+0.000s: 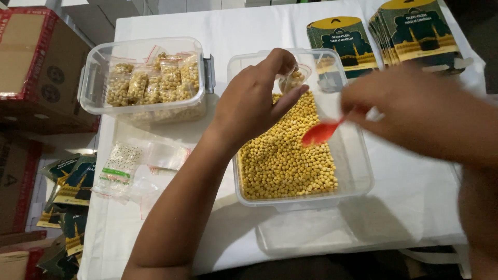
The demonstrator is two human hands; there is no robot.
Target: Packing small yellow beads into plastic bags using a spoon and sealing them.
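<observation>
Left hand (254, 101) pinches small bag (293, 79); right hand's (415, 111) grip holds red spoon (321, 132) beside.

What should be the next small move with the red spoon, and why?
Probably dip the red spoon in the right hand into the yellow beans: it hovers above them, seemingly empty, while the left hand holds a small partly filled bag over the clear tub.
</observation>
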